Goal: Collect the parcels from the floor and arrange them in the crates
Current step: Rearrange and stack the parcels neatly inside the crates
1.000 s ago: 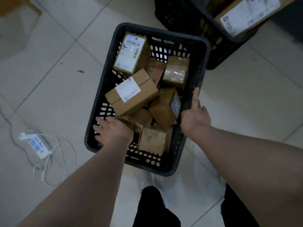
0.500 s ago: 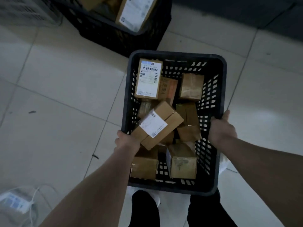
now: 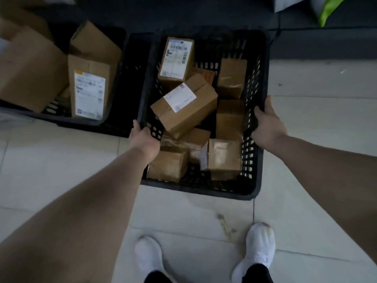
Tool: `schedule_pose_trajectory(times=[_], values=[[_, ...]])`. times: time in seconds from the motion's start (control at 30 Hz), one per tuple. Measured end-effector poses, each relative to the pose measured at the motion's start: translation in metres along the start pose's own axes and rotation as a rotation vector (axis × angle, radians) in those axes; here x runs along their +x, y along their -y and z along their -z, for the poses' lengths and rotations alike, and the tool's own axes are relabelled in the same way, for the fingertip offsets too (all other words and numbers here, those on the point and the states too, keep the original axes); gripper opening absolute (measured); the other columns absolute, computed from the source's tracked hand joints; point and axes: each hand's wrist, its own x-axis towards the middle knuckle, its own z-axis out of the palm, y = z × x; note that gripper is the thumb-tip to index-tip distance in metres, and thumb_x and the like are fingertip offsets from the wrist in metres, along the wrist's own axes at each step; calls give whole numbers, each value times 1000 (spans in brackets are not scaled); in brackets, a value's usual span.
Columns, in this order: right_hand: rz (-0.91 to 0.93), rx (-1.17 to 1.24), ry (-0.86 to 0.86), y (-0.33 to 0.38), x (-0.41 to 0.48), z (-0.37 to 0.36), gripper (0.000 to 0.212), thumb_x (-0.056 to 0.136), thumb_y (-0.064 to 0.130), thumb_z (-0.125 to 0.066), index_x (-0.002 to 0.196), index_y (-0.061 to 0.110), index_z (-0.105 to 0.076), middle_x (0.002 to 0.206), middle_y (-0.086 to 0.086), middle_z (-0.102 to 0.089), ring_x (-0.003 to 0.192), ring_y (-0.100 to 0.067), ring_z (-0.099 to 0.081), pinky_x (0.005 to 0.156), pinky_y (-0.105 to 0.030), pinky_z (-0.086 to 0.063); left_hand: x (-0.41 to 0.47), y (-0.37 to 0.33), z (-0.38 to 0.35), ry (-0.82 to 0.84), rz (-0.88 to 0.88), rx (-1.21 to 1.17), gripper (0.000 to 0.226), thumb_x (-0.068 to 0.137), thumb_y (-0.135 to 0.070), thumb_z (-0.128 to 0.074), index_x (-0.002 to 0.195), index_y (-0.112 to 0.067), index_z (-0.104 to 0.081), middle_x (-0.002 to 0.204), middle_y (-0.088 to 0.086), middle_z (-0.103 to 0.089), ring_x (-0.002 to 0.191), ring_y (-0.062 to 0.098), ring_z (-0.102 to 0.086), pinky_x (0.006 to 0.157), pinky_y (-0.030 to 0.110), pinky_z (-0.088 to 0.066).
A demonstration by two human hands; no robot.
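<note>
Crate (image 3: 118, 124) of big boxes (image 3: 30, 72) flanks parcel crate (image 3: 204, 188).

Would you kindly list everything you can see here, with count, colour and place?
Middle crate: one, black, centre, ahead of the shoes.
Small parcels: about eight, brown, two with white labels, piled in the middle crate.
Left crate: one, black, beside the middle crate.
Large parcels: at least three, brown, in the left crate.
Floor: pale tiles, underfoot.
Green item: one, top right, unclear.
Shoes: two, white, bottom.
Left hand: one, grips the middle crate's left rim.
Right hand: one, grips its right rim.
</note>
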Motion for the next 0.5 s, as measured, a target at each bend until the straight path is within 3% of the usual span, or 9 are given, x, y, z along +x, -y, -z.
schedule_pose_trajectory(times=[0.1, 0.17, 0.2, 0.27, 0.33, 0.43, 0.5], values=[[5, 37, -66, 8, 31, 8, 76, 90, 0, -52, 155, 16, -15, 160, 2, 23, 143, -26, -27, 111, -31, -33, 21, -17, 1, -51, -15, 208, 45, 95, -10, -44, 140, -8, -43, 164, 6, 9, 149, 31, -5, 121, 45, -14], [-4, 35, -116, 14, 43, 5, 76, 89, -4, -50, 154, 19, -20, 159, 2, 24, 144, -27, -24, 111, -30, -34, 27, -27, 1, -94, -14, 231, 42, 96, -15, -45, 137, -8, -45, 164, 9, 9, 150, 30, -2, 121, 46, -12], [0, -1, -146, 16, 46, 0, 75, 88, -6, -49, 154, 20, -23, 159, 1, 26, 146, -28, -18, 112, -31, -32, 28, -31, -2, -137, -6, 231, 41, 95, -17, -46, 135, -7, -47, 164, 13, 2, 149, 32, -6, 120, 48, -15], [17, -181, -228, 18, 46, -15, 72, 89, -4, -49, 153, 18, -25, 156, -7, 32, 148, -31, -5, 114, -33, -30, 27, -42, -9, -304, -29, 161, 38, 93, -21, -49, 129, -7, -51, 154, 21, -29, 142, 38, -24, 115, 52, -25], [15, -354, -320, 16, 52, -28, 67, 92, 4, -47, 153, 15, -22, 152, -18, 35, 147, -35, 3, 118, -36, -22, 34, -63, -10, -546, -178, -26, 34, 92, -21, -53, 124, -10, -53, 136, 17, -52, 131, 37, -40, 109, 55, -34], [-20, -598, -380, 14, 68, -37, 62, 94, 13, -40, 152, 7, -20, 148, -32, 32, 144, -43, 18, 117, -52, 4, 59, -97, -7, -721, -512, 104, 38, 92, -35, -54, 123, -13, -52, 133, 13, -54, 127, 35, -43, 106, 53, -35], [-9, -748, -428, 20, 86, -35, 61, 94, 18, -39, 151, 4, -23, 151, -34, 25, 142, -46, 23, 112, -60, 11, 82, -120, 0, -727, -569, 270, 51, 87, -51, -52, 122, -14, -54, 128, 14, -55, 122, 36, -45, 96, 52, -38]])
